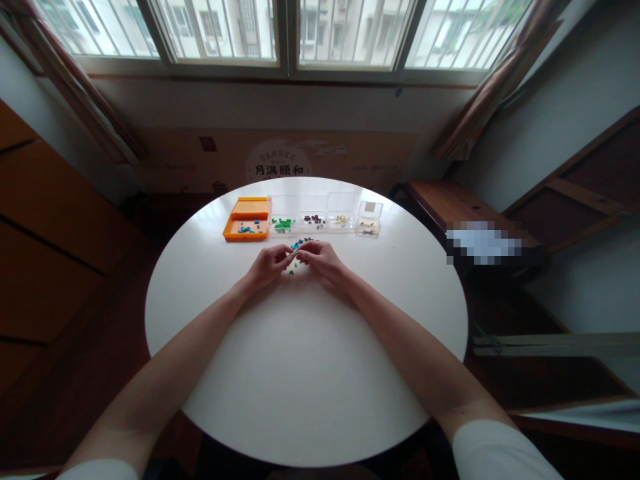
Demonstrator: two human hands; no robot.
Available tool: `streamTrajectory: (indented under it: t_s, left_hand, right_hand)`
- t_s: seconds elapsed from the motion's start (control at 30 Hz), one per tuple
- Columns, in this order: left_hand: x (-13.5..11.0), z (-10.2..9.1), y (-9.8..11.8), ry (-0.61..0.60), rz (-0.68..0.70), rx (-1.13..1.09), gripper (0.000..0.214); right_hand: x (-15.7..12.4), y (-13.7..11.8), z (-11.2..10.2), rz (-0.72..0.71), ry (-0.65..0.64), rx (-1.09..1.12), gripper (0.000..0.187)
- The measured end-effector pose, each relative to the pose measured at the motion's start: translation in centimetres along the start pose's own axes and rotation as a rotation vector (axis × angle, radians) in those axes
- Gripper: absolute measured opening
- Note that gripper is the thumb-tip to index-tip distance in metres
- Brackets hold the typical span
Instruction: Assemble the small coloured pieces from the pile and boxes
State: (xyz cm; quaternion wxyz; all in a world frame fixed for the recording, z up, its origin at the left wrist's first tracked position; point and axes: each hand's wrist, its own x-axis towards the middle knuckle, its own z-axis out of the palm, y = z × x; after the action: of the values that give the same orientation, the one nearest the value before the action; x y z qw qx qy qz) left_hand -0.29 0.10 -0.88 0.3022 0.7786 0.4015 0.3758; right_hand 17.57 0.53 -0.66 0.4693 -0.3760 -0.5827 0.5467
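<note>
My left hand (pixel 271 263) and my right hand (pixel 323 259) meet over the far half of the white round table (pixel 295 373). Both are closed in a pinch, fingertips together, around a tiny green toy brick (pixel 296 253) that is mostly covered by the fingers. Just beyond the fingertips lies a small heap of blue and dark toy bricks (pixel 302 243), partly hidden by my hands. A few loose green bricks (pixel 291 272) lie on the tabletop just below and between the hands.
An open orange box (pixel 245 235) with blue pieces stands at the far left. Beside it run clear plastic boxes with green bricks (pixel 283 224), dark brown bricks (pixel 315 219), cream bricks (pixel 341 219) and small pieces (pixel 369 225). A wooden bench (pixel 443 197) stands beyond the table's right edge.
</note>
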Motion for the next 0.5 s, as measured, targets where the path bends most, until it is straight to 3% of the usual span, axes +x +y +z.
streamTrajectory:
  t_s: [0.5]
  left_hand:
    - [0.06,0.13,-0.36,0.027,0.019,0.002,0.027]
  right_hand:
    - [-0.08,-0.10,0.05,-0.006,0.002,0.015,0.035]
